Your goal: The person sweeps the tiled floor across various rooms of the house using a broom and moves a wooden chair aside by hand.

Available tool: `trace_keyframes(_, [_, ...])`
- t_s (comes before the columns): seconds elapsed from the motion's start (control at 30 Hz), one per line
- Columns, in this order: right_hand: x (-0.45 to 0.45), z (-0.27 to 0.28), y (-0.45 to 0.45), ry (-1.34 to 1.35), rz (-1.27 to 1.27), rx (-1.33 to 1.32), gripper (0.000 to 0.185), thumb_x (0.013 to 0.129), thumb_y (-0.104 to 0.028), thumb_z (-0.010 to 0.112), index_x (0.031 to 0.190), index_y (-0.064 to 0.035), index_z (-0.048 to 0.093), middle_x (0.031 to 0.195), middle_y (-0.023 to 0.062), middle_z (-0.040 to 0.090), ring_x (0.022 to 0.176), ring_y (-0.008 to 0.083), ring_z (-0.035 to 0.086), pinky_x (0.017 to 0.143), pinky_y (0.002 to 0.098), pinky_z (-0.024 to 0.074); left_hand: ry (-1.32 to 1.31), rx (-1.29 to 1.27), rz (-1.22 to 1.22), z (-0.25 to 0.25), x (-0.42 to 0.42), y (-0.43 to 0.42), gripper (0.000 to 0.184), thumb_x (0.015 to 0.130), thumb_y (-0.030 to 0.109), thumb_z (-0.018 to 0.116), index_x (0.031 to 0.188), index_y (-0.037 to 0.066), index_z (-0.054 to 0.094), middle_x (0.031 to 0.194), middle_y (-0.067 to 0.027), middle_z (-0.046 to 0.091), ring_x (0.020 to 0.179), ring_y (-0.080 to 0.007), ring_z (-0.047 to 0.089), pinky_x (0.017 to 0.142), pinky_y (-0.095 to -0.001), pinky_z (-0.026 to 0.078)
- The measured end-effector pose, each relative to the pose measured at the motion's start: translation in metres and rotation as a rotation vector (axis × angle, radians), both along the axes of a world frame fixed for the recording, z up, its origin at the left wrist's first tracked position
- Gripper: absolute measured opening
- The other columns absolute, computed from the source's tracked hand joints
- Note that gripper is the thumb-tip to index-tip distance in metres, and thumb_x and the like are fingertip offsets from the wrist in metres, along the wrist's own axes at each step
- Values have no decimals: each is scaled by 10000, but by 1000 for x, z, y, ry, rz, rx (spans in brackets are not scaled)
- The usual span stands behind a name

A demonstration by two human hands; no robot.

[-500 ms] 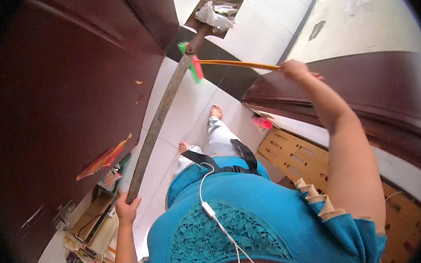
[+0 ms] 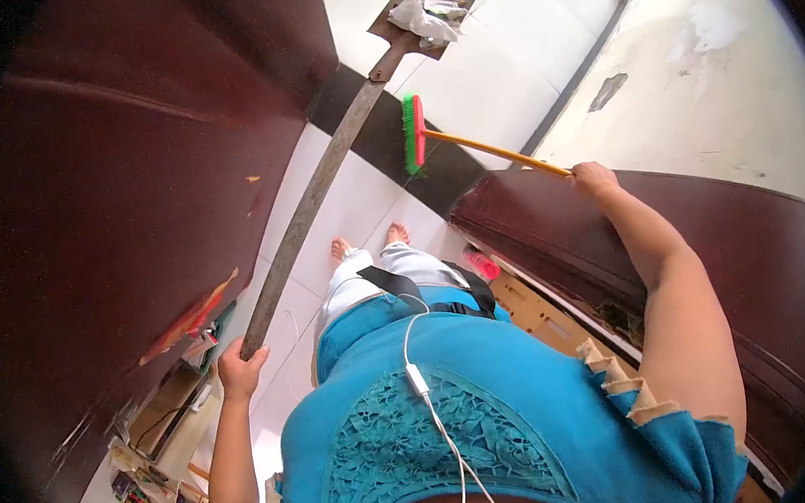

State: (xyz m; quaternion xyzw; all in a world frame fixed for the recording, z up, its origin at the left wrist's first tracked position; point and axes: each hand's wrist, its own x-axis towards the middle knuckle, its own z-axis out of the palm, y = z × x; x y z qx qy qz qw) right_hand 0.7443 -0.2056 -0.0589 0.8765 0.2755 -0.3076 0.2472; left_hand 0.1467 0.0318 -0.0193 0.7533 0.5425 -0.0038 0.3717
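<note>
My left hand is closed around the end of the long wooden handle of a flat metal shovel. On the shovel's blade, at the top of the view, lies a crumpled white plastic or paper scrap with a bit of green. My right hand grips the orange stick of a broom with a red head and green bristles. The broom head is over the dark floor strip, to the right of the shovel's handle and apart from it.
A dark red door stands on the left and a dark red panel on the right. A dark strip crosses the white tiled floor. Cluttered shelves stand at lower left, and a pink object lies beside my feet.
The broom has swung right, away from the shovel's neck. The shovel with the scrap has shifted slightly up and right. My feet have stepped, and the view has moved forward.
</note>
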Motion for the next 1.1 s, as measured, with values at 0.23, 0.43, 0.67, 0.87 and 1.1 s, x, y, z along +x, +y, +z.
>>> trace_keyframes(0.23, [-25,-49,92,112,-92,220,243,789,-278,472,860,-84,598,871,120,583,768,223,566,680,331,454,-71,-32,-20,-1,48,43,192,643,158,624,749,8,565,624,-69,549,565,-145,499,532,-278,393])
trace_keyframes(0.43, [-31,-70,68,116,-218,167,331,799,-352,430,931,-80,566,954,134,560,917,293,520,755,391,422,-199,10,-86,-18,90,102,195,643,147,626,750,-2,562,630,-60,553,577,-137,502,543,-281,401])
trace_keyframes(0.67, [-19,19,24,65,-461,12,334,815,-340,412,980,-93,565,974,122,556,926,261,523,787,372,415,-126,-60,-105,-28,130,155,194,642,166,631,735,11,559,600,-67,531,541,-141,488,522,-276,395])
trace_keyframes(0.87, [10,-25,82,97,-456,250,349,808,-305,394,993,-51,545,975,191,543,915,307,524,795,379,408,-102,-64,-89,-23,181,173,190,640,168,630,745,21,573,581,-62,523,545,-134,489,527,-268,391])
trace_keyframes(1.1, [80,-110,210,112,-474,402,279,792,-258,418,938,-68,559,948,166,556,891,322,525,755,399,420,-160,-193,27,-9,271,195,185,653,126,621,772,-9,576,654,-41,569,601,-102,509,572,-254,415])
